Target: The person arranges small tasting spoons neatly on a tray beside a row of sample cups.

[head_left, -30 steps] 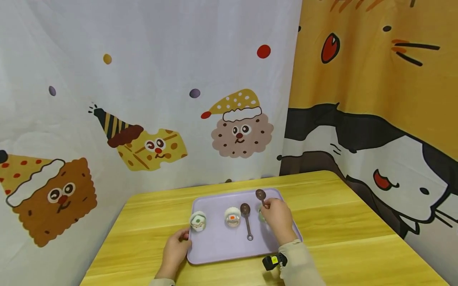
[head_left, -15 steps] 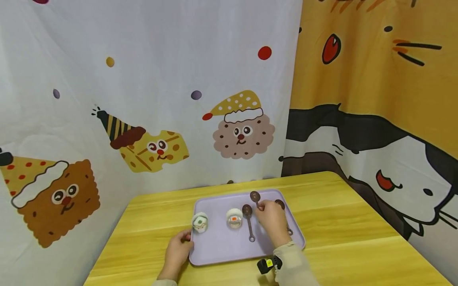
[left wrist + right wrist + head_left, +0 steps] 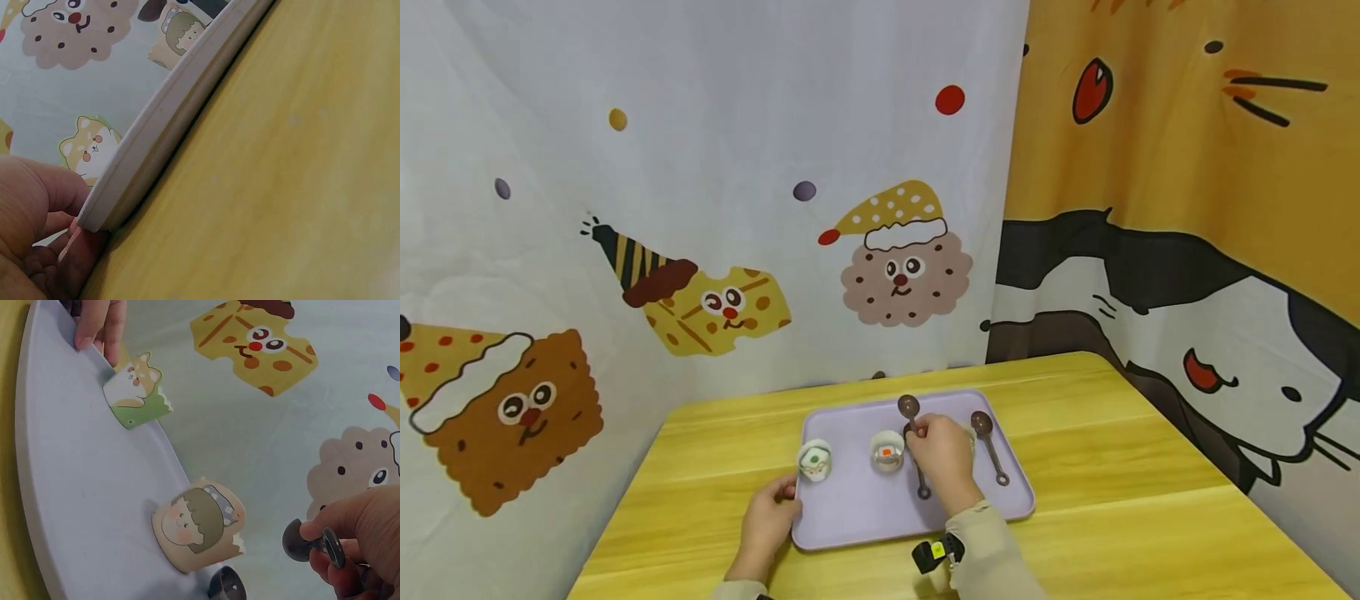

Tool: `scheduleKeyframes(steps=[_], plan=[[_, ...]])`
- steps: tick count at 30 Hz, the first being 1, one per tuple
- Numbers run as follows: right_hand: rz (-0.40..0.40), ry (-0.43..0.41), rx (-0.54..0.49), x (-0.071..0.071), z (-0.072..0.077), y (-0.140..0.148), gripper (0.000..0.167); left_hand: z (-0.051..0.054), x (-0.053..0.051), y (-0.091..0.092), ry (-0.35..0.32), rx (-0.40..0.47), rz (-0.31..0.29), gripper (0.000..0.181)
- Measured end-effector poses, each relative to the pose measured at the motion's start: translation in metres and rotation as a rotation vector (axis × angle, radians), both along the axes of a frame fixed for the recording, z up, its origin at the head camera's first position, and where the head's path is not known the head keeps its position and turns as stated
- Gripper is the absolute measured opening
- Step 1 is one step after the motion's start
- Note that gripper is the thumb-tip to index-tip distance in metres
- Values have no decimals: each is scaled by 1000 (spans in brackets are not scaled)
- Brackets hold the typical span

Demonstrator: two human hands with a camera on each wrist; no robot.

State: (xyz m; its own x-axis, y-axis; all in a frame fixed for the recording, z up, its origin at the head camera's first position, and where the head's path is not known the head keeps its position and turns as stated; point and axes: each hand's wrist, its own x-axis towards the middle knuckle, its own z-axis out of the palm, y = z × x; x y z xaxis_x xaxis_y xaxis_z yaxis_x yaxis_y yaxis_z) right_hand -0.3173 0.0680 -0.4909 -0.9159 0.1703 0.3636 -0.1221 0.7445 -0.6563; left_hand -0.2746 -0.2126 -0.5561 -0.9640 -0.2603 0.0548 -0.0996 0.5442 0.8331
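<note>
On the left, my left hand [image 3: 767,517] pinches the edge of a pale purple tray [image 3: 850,525], thumb above and fingers beneath in the left wrist view. My right hand [image 3: 946,458] holds a small brown spoon [image 3: 909,405] over the tray, bowl pointing away. A second brown spoon [image 3: 923,487] lies under that hand, partly hidden. Left of it stands a small paper cup [image 3: 887,454] with something orange in it and a girl's face outside. Another cup [image 3: 815,462], dog-printed in the right wrist view, stands at the tray's left edge. A third cup [image 3: 972,433] is mostly hidden behind my right hand.
A third brown spoon [image 3: 991,450] lies on the tray's right side. The tray rests on a yellow wood-grain table [image 3: 1112,483]. Curtains printed with cartoon figures [image 3: 902,275] hang behind the table and at its right.
My right hand has moved left with its spoon, from the right cup to above the middle spoon. This uncovered the right-hand spoon. My left hand has stayed on the tray edge.
</note>
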Motion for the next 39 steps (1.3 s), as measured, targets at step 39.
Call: scheduleKeyframes(steps=[39], plan=[[86,91,-59,6,-2,-52,11,-6,-3,0,14,24,8,46]])
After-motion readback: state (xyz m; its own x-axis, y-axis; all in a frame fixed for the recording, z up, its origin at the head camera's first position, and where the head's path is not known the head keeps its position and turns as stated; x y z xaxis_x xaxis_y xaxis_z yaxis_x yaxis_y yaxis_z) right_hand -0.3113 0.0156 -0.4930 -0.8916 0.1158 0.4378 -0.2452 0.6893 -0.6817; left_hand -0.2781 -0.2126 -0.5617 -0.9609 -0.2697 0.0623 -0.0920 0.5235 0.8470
